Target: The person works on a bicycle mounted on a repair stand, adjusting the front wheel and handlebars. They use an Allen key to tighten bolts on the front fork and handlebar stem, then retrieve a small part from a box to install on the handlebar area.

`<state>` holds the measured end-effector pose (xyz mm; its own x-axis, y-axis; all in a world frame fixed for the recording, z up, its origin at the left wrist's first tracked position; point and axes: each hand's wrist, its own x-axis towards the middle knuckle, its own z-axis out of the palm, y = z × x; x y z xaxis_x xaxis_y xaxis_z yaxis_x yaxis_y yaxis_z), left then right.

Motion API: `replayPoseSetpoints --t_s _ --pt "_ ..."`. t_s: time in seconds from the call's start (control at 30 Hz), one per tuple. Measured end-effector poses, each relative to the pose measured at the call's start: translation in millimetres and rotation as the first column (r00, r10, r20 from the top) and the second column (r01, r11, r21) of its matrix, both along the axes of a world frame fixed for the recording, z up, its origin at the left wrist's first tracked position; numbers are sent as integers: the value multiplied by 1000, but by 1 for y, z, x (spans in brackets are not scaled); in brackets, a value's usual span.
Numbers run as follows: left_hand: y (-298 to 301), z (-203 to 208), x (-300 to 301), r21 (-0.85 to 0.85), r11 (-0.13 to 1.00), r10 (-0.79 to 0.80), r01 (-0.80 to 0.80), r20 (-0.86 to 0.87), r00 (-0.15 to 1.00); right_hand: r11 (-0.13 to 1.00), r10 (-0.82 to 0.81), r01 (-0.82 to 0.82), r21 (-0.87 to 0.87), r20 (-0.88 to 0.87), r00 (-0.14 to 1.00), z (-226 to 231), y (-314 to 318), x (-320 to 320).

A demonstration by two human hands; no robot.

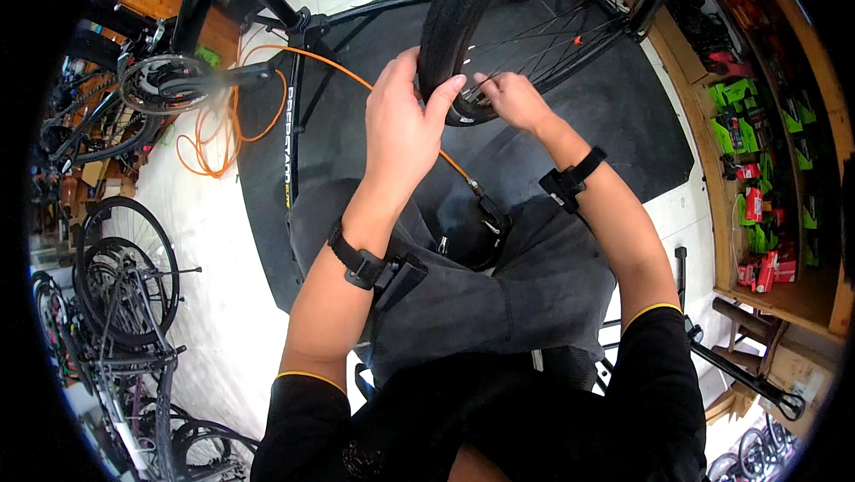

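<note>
**Both hands on the tyre, bead work looks partway along**

An orange hose (267, 81) loops over the floor at the left, beside the repair stand (294, 99). The left hand (405, 121) wraps over the black tyre (454, 19), thumb and fingers curled and pressing its tread and sidewall. The wheel hangs up front on the black mat (614, 108). The right hand (512, 101) reaches into the rim, fingers bunched at the tyre's edge among the spokes (543, 32). I'd judge the tyre mostly on, seating unfinished; I can't tell how much is left
</note>
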<state>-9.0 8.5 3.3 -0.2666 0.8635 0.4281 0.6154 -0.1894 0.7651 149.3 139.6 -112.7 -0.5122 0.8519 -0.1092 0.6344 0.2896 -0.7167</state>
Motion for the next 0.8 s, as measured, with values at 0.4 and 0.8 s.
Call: replayPoseSetpoints --t_s 0.4,0.8 --pt "-1 2 -2 -67 997 -32 31 -13 999 998 40 -40 43 -13 999 1 -1 12" --pt "1 1 1 -69 997 -31 31 -1 1000 987 120 -126 100 60 991 -2 -3 4"
